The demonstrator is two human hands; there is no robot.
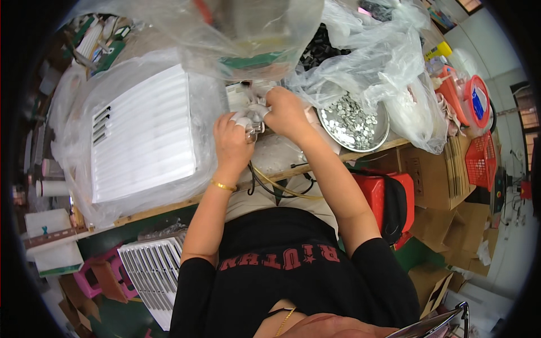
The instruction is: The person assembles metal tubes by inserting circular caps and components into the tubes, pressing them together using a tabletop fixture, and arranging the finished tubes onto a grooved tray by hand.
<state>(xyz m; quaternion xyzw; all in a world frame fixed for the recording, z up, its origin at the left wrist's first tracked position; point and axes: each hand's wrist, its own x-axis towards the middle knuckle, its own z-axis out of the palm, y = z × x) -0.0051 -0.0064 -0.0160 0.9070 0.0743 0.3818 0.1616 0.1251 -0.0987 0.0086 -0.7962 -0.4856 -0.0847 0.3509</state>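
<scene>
My left hand (233, 141) is closed around a small shiny cylindrical part (255, 133) at the middle of the bench edge. Close against it, my right hand (286, 112) has its fingers pinched together; what they grip is hidden. White coverings show on some fingertips of both hands. To the left lies a white ridged tray (149, 135) on clear plastic sheeting, with several slim dark pieces (101, 124) at its left side. Right of my hands stands a round metal bowl (385, 134) containing many small silver discs (350, 121).
A clear plastic bag (389, 73) spreads beside the bowl, near black small parts (321, 49). More plastic (253, 28) hangs over the far bench. Below are a red case (372, 197), cardboard boxes (431, 174) and a stacked ridged tray (149, 276). Cables (282, 188) hang at the bench edge.
</scene>
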